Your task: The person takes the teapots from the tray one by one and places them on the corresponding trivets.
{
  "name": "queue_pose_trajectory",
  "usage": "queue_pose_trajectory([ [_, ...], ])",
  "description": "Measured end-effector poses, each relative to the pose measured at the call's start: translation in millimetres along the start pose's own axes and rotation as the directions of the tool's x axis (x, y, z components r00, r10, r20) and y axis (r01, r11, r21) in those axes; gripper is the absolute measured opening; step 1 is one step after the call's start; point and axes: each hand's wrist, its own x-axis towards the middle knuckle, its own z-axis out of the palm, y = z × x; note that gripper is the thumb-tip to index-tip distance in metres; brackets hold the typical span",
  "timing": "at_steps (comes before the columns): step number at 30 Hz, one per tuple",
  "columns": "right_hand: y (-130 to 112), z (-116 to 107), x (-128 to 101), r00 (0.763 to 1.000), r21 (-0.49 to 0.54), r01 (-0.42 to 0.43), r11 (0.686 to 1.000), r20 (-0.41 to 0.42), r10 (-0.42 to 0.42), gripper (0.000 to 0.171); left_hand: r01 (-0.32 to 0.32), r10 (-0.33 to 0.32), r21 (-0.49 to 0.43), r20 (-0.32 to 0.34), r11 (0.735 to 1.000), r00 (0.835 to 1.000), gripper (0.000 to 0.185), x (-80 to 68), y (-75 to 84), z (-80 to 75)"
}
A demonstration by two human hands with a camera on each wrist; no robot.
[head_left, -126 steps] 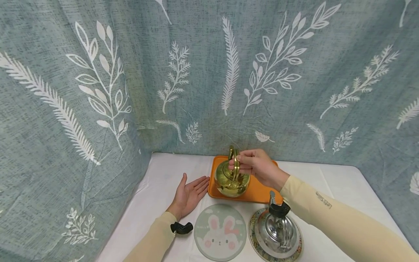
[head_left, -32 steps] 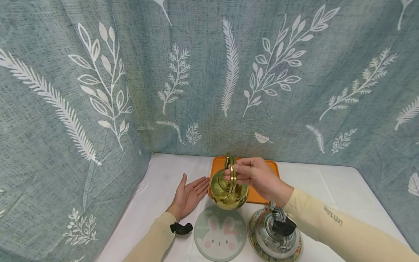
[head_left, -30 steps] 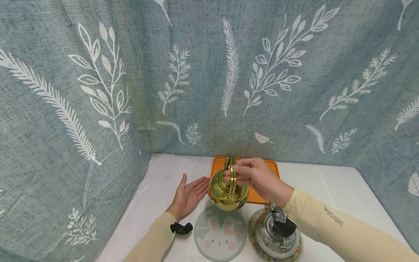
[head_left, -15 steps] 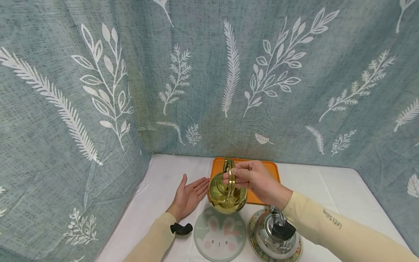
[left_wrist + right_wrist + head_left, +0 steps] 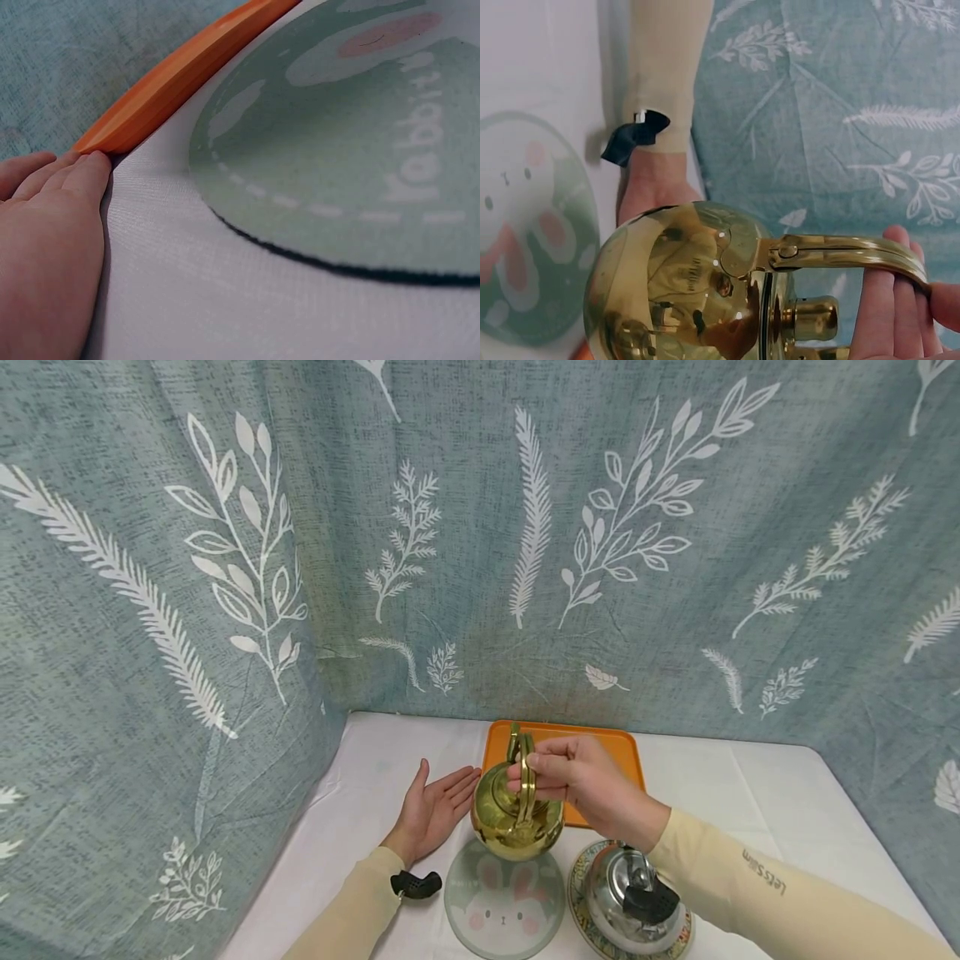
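My right hand [image 5: 588, 781] grips the arched top handle of a shiny gold kettle [image 5: 517, 827]. In the right wrist view the fingers [image 5: 900, 315] curl round that handle [image 5: 840, 251], beside the lid knob [image 5: 816, 319]. The kettle overlaps the near edge of an orange tray [image 5: 600, 739] and the far rim of a round green rabbit mat [image 5: 504, 914]. My left hand [image 5: 435, 814] lies palm up with straight fingers, its fingertips at the tray's left corner, as the left wrist view also shows at the tray's edge [image 5: 172, 86].
A silver kettle [image 5: 611, 893] stands on a round patterned mat [image 5: 581, 922] under my right forearm, partly hidden by the black wrist strap [image 5: 652, 902]. A white cloth [image 5: 720, 785] covers the table. Blue-green leaf-print curtain [image 5: 465, 527] hangs behind and at the sides.
The gold kettle, held by my right hand, has moved off the orange tray towards me and slightly left, over the rabbit mat's far rim. My left hand has stayed in place.
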Motion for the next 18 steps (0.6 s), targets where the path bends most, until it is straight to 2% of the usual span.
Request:
queue_pose_trajectory([
  [18,6.2,6.9,-6.5,1.0,-0.007,-0.011,1.0,0.009,0.012,0.031,0.0,-0.001,0.006,0.011,1.0,1.0,0.104,2.9,0.1,-1.0],
])
